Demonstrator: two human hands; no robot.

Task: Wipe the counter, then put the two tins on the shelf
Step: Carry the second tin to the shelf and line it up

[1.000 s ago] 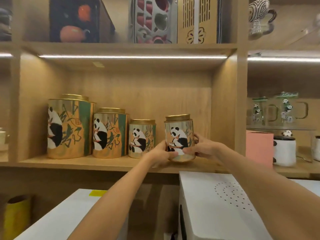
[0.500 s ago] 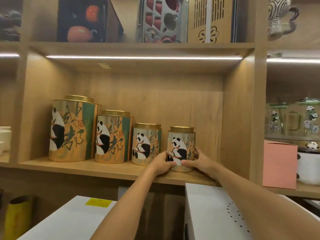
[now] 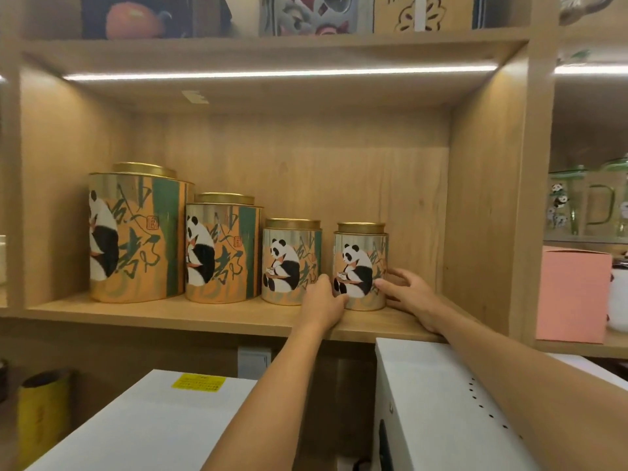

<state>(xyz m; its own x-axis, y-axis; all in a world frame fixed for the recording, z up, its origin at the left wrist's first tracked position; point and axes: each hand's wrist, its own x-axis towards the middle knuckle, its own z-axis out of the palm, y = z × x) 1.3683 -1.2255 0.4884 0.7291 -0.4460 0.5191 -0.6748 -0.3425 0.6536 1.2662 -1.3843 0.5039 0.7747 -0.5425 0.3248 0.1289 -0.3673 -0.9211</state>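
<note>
Several panda-printed tins with gold lids stand in a row on the wooden shelf (image 3: 163,316), shrinking in size from left to right. The smallest tin (image 3: 361,256) stands upright at the right end of the row, next to a slightly larger small tin (image 3: 291,256). My left hand (image 3: 323,302) touches the smallest tin's lower left side. On its lower right side lies my right hand (image 3: 409,294), fingers wrapped around it. Both hands still hold the tin where it rests on the shelf.
The large tin (image 3: 136,232) and the medium tin (image 3: 222,249) fill the shelf's left part. A pink box (image 3: 574,294) stands in the right compartment below glass panda mugs (image 3: 564,205). White boxes (image 3: 441,402) lie beneath my arms. A yellow roll (image 3: 40,413) stands lower left.
The smallest tin came down from the air onto the shelf and now stands beside the other small tin. Both hands stayed on it; the camera moved closer.
</note>
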